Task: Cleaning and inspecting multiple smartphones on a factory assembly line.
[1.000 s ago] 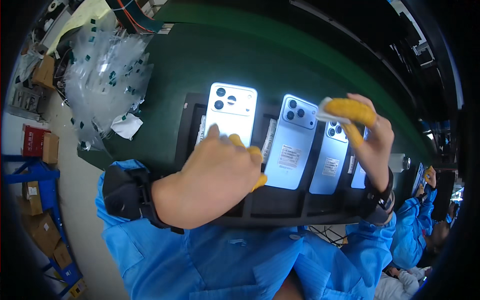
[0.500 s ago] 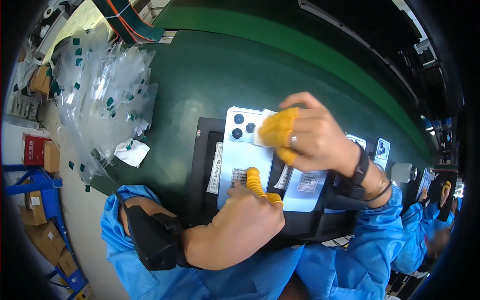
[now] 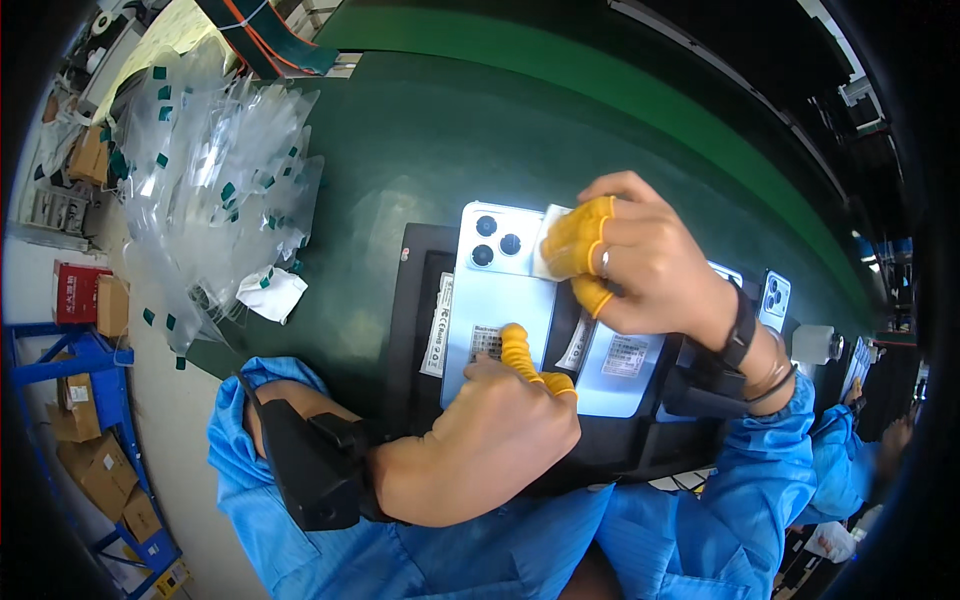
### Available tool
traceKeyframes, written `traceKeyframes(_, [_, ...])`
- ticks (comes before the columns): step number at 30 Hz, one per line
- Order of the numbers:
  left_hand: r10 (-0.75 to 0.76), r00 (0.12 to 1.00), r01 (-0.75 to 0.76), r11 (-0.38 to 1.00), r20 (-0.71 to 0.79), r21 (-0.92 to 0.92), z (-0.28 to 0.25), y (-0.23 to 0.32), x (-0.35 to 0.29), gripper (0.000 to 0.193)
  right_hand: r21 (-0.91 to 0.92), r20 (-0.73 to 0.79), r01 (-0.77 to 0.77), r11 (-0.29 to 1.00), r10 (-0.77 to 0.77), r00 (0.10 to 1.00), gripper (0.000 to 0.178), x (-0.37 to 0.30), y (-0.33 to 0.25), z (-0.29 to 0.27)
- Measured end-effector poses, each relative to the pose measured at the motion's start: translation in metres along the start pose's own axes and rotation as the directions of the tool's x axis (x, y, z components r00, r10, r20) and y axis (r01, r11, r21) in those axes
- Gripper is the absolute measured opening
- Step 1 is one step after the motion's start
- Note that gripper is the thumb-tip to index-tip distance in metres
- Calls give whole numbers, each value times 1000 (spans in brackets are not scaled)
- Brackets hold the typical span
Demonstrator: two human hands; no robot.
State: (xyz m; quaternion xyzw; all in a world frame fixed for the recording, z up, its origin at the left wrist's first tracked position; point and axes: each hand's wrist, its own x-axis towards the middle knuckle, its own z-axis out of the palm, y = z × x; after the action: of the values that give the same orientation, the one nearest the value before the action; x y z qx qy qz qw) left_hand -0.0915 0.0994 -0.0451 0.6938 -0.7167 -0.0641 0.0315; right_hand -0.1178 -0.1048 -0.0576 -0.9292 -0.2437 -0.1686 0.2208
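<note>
A light blue phone (image 3: 500, 290) lies back up, slightly tilted, with its camera lenses at the far end and a printed label near its lower end. My left hand (image 3: 485, 425) is closed on its near end, a yellow-cotted fingertip pressed beside the label. A folded white wipe (image 3: 546, 243) is pinched under yellow finger cots in my right hand (image 3: 650, 255). The wipe rests against the phone's far right corner, beside the lenses. Beneath the phone is a black tray (image 3: 408, 320). A second blue phone (image 3: 610, 385) lies to its right, partly covered by my right hand.
Clear plastic films with green tabs (image 3: 215, 180) are heaped at the left, with a crumpled white wipe (image 3: 272, 294) by them. Another phone (image 3: 774, 298) and a white bottle (image 3: 815, 344) stand farther right. A co-worker's blue sleeve (image 3: 838, 460) shows at the right edge.
The wipe in my right hand has shifted slightly right, away from the lenses toward the phone's edge. My left hand stays on the phone. The whole view has moved a little.
</note>
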Motion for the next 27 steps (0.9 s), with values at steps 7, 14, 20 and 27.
traceKeyframes(7, [51,998,-52,998,-34,-32,-1,-8,2,29,2,-53,99,995,-99,994,8,25,4,27])
traceKeyframes(14, [29,997,-33,998,-69,-55,0,-3,-3,26,47,-33,-40,998,42,999,7,-12,-9,5])
traceKeyframes(20, [52,997,-52,999,-59,-5,-1,-1,0,22,25,-176,23,999,-19,984,18,21,1,25])
traceKeyframes(27, [41,997,-42,999,-64,-23,2,-4,-2,22,126,-11,73,989,-72,997,4,11,-2,23])
